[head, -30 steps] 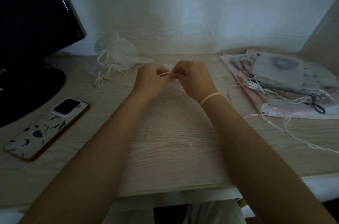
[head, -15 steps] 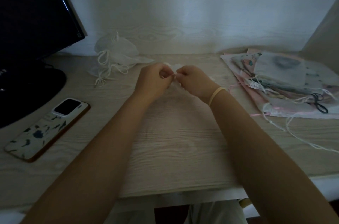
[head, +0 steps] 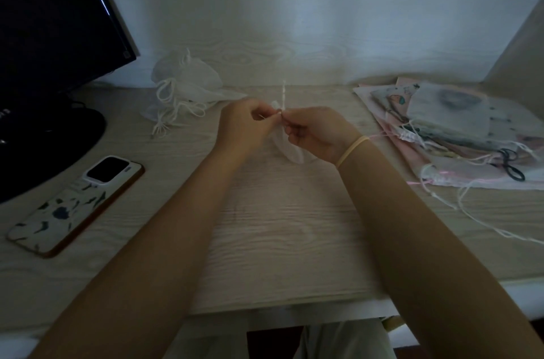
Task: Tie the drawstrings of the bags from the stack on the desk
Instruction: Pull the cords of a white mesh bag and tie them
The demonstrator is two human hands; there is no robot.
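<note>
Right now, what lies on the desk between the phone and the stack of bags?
In the head view, both forearms cross that stretch; the left hand and right hand pinch a white drawstring of a sheer bag between phone and stack.

Drawstring end now up
The white drawstring [head: 283,93] has sprung upright above both hands; the right hand [head: 316,132] has dropped slightly, exposing the sheer bag [head: 287,148].

Phone [head: 73,205] left, bag stack [head: 459,129] right on desk [head: 279,241].
</note>
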